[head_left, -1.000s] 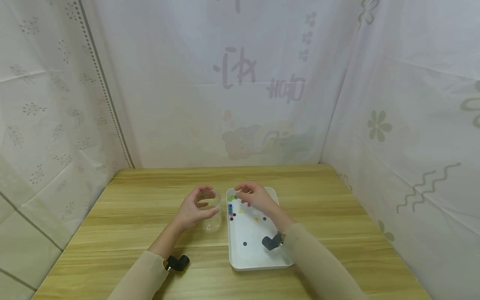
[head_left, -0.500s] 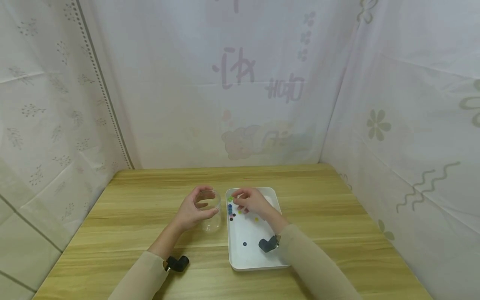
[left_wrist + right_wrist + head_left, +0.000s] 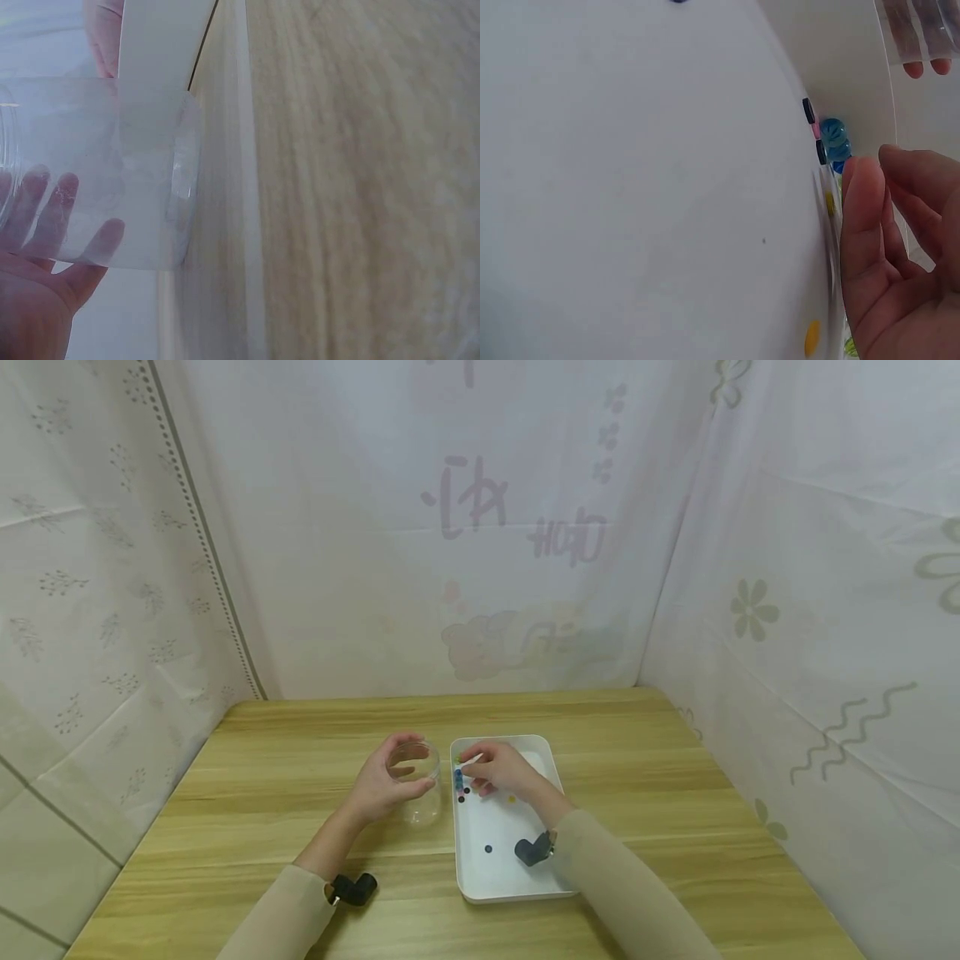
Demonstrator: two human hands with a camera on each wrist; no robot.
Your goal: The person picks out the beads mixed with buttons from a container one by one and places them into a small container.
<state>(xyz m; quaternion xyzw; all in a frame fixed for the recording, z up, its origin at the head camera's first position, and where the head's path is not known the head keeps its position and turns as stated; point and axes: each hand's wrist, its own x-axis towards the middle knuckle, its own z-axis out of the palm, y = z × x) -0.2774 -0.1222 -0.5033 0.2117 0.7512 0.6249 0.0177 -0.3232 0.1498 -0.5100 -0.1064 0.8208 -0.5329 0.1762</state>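
Observation:
My left hand (image 3: 384, 785) holds a clear jar (image 3: 424, 802), thumb on one side and fingers round the other. The jar stands upright on the table, left of a white tray (image 3: 480, 877). Inside the tray, my right hand (image 3: 512, 770) hovers at the left wall, fingers bent. In the right wrist view, its thumb and forefinger tips are close to blue glass-like beads (image 3: 834, 133) along the wall; nothing shows plainly between them. Dark discs (image 3: 808, 111) and a sliver of pink sit beside the beads. Green pieces (image 3: 457, 759) lie behind, partly covered by the hand.
A yellow disc (image 3: 512, 798) and a dark bead (image 3: 488, 849) lie apart on the tray floor. The wooden table (image 3: 300, 735) is bordered by patterned curtains (image 3: 360, 568). A black wrist camera (image 3: 354, 889) sits on the left wrist.
My right hand has moved slightly left and toward me, from the tray's far end to the blue beads, covering more of the green pieces. The left hand and jar have barely moved.

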